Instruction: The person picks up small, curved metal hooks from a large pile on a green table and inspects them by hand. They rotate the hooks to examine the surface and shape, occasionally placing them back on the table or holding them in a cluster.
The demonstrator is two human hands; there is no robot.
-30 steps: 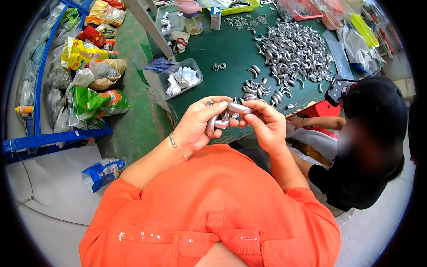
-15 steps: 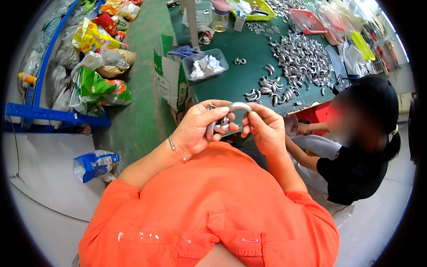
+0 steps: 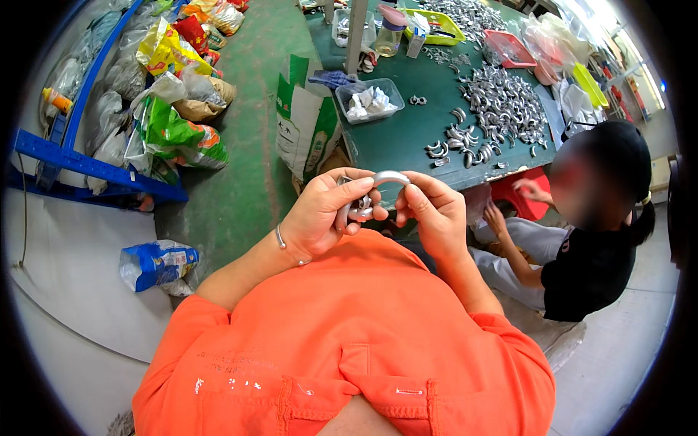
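In front of my chest, both hands hold one curved silver metal piece (image 3: 392, 176), arched like a handle. My left hand (image 3: 325, 207) pinches its left end between thumb and finger. More silver curved pieces (image 3: 359, 213) are gathered in that same hand's curled fingers; their exact number is hidden. On the other end of the arch, my right hand (image 3: 435, 208) closes with thumb and fingertips. Beyond my hands, a large pile of similar silver curved pieces (image 3: 502, 102) lies on the green table (image 3: 392, 145), with a smaller cluster (image 3: 462, 142) at its near side.
A clear plastic box with white crumpled paper (image 3: 398, 109) sits near the table's left edge, beside a metal post (image 3: 356, 36). A white-green sack (image 3: 302, 131) stands on the floor there. To my right sits a person in black (image 3: 592, 269) near a red container (image 3: 531, 207). Bags fill blue shelving (image 3: 65, 156) leftward.
The view has shifted, so the table appears farther right and more of the white-green sack shows. The seated person's hand has risen over the red container. My grip looks nearly the same.
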